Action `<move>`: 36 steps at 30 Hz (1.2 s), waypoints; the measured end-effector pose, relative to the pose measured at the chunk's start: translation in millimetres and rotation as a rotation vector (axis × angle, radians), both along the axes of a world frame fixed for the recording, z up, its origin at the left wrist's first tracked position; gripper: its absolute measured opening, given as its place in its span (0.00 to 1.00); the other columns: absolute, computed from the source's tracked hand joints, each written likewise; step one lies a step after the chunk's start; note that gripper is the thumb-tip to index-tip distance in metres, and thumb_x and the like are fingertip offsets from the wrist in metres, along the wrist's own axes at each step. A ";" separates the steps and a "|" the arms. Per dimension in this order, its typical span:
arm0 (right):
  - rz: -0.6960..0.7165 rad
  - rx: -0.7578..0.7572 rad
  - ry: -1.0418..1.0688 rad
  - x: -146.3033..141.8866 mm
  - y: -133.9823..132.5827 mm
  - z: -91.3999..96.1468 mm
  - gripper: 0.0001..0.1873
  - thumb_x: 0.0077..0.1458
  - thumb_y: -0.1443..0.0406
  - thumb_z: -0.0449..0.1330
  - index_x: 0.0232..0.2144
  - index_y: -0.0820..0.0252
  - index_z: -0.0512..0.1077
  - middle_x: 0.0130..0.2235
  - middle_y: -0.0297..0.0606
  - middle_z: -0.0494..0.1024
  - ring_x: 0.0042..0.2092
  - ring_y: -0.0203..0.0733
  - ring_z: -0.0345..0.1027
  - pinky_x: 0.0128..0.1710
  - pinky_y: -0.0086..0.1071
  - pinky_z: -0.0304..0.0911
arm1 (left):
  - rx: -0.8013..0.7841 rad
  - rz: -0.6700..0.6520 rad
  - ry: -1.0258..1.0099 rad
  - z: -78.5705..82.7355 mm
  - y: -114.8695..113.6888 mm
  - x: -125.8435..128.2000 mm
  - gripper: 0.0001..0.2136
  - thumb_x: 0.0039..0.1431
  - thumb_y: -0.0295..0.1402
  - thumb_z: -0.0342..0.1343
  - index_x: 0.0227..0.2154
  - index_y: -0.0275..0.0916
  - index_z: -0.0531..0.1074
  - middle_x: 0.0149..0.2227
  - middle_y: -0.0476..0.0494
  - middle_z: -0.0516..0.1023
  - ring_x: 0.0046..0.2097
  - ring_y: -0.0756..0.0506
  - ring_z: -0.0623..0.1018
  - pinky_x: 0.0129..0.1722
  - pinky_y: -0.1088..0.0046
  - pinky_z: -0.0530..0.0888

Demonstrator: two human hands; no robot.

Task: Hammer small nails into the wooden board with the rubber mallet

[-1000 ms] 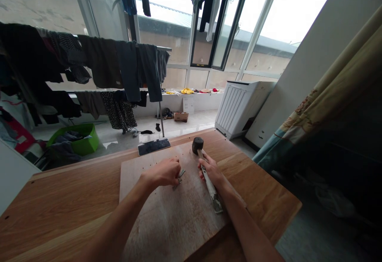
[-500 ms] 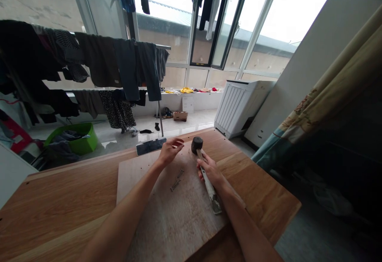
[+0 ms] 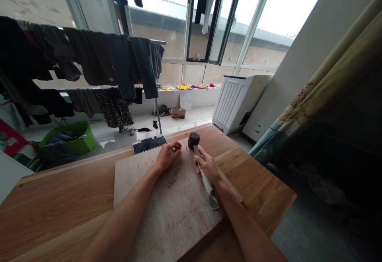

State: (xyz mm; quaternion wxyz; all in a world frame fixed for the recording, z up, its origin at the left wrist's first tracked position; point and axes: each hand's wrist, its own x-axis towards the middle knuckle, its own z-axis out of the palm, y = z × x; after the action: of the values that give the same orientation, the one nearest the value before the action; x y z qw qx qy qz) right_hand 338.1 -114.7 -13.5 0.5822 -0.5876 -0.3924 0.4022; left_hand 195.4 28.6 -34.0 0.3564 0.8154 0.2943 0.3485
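My right hand [image 3: 207, 165] grips a mallet by its pale, worn wooden handle, with the dark mallet head [image 3: 193, 140] held low above the far part of a plywood board [image 3: 167, 218]. A thin nail [image 3: 186, 147] appears to stand upright in the board, just left of the head. Beside it my left hand [image 3: 168, 155] rests on the board, fingers curled in, with nothing visible in them. Several loose nails [image 3: 174, 179] lie on the board between my forearms.
The board lies on a wooden table [image 3: 68, 198]. A phone [image 3: 149, 144] lies at the table's far edge. Beyond are a laundry rack [image 3: 143, 39] with clothes, a green tub [image 3: 82, 138], a small cardboard box [image 3: 178, 113] and a white appliance [image 3: 231, 100]. A curtain [image 3: 298, 106] hangs at the right.
My left hand has drawn slightly back from the upright nail, and its fingers have curled in and lowered toward the board. The mallet stays in my right hand, nearly still. The view has shifted slightly.
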 end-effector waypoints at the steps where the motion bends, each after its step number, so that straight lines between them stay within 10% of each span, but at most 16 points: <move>1: -0.002 0.022 -0.002 -0.9 -1.1 1.4 0.15 0.51 0.54 0.60 0.36 0.58 0.67 0.25 0.25 0.67 0.16 0.28 0.57 0.13 0.25 0.54 | 0.008 -0.002 0.004 -0.6 0.3 -0.4 0.06 0.54 0.28 0.55 0.34 0.38 0.76 0.34 0.46 0.82 0.35 0.48 0.80 0.40 0.71 0.78; 12: 0.155 0.157 0.010 -18.1 -12.8 18.1 0.25 0.56 0.54 0.59 0.54 0.57 0.67 0.28 0.26 0.67 0.15 0.27 0.57 0.11 0.24 0.53 | -0.008 0.063 0.013 6.5 -4.5 -1.0 0.13 0.54 0.28 0.57 0.43 0.40 0.74 0.32 0.48 0.82 0.34 0.46 0.81 0.40 0.69 0.78; 30: 0.200 0.070 -0.029 -16.3 -7.2 3.5 0.23 0.56 0.53 0.58 0.50 0.58 0.70 0.27 0.27 0.68 0.15 0.29 0.59 0.11 0.24 0.52 | 0.089 0.019 0.062 0.1 0.7 -1.6 0.17 0.53 0.26 0.56 0.48 0.39 0.71 0.38 0.45 0.80 0.39 0.46 0.78 0.43 0.69 0.75; 36: 0.122 0.161 0.021 -15.3 -6.5 5.9 0.22 0.57 0.54 0.58 0.50 0.57 0.68 0.27 0.25 0.67 0.14 0.27 0.56 0.11 0.24 0.52 | 0.234 0.072 0.252 26.2 -9.8 -16.7 0.09 0.55 0.31 0.54 0.39 0.38 0.71 0.39 0.43 0.75 0.41 0.43 0.75 0.43 0.67 0.73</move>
State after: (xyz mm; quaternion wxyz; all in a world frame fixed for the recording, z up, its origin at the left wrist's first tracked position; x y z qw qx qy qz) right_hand 322.8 -121.1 -7.5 0.6061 -0.5096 -0.4525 0.4101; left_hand 178.7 18.8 -7.8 0.2065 0.8776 0.3231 0.2878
